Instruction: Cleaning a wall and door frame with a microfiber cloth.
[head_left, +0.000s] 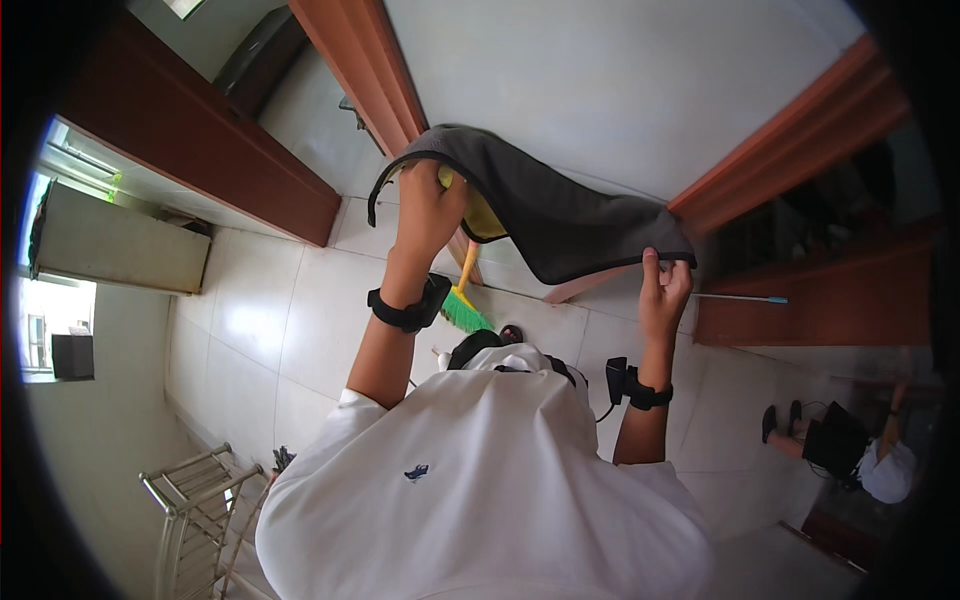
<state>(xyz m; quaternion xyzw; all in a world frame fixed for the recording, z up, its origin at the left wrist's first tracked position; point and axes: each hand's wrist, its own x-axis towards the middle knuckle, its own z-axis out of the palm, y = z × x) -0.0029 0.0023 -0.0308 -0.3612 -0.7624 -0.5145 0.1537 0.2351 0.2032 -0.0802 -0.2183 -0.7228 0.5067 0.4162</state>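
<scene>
A dark grey microfibre cloth (551, 206) with a yellow underside and black edging is spread between my two hands in front of a white wall. My left hand (433, 196) is partly beneath the cloth's left part, its fingers bent against the yellow side. At the opposite end, my right hand (666, 289) pinches the corner between thumb and fingers. The middle of the cloth sags in a loose fold. Some of my left fingertips are hidden by the fabric.
Below the cloth, a broom (466, 311) with green bristles stands near my foot. Brown door frames (375, 67) flank the wall. A metal rack (202, 480) stands at lower left. Another person (862, 457) is at the far right. A thin blue-tipped rod (742, 298) projects past my right hand.
</scene>
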